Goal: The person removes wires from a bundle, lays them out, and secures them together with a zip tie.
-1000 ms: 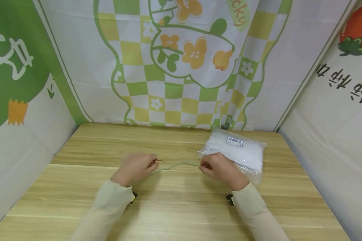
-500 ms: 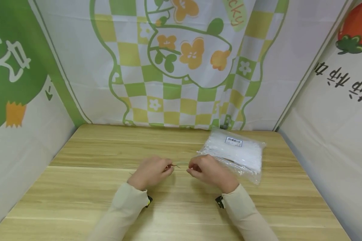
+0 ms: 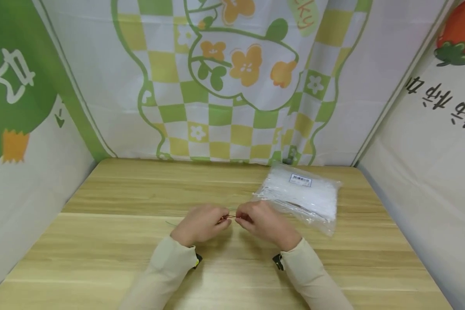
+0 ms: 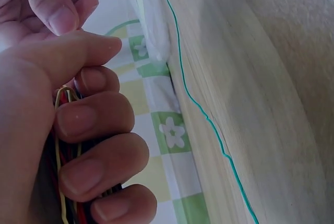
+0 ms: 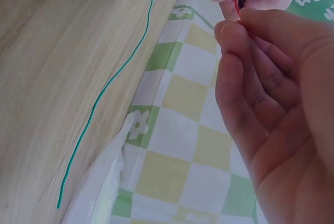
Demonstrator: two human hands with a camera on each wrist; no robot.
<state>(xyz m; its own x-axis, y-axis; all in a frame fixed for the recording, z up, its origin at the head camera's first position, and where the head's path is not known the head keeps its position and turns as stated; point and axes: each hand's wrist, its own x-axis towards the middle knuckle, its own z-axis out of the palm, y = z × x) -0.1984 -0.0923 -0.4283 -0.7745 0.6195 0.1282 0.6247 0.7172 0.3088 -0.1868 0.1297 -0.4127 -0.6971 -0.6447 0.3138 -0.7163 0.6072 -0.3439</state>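
My left hand [image 3: 202, 224] curls round a bundle of thin wires [image 4: 61, 174], with yellow, red and black strands showing between palm and fingers. My right hand [image 3: 267, 224] faces it closely, thumb and forefinger pinching a red wire [image 5: 237, 8] that sticks out of the bundle. The very tip of that wire is hidden by the fingers. A single green wire [image 5: 108, 82] lies loose and slightly kinked on the table, beyond and beneath both hands. In the head view its left end [image 3: 170, 223] shows past the left wrist.
A clear plastic bag [image 3: 300, 193] of white thin strips, with a barcode label, lies on the table [image 3: 232, 275] just behind the right hand. Printed cloth curtains [image 3: 232, 116] close off the back and both sides.
The green wire, earlier stretched between the hands, now lies on the table. Both hands have come closer together, the left moving right, and the right hand now pinches a red wire.
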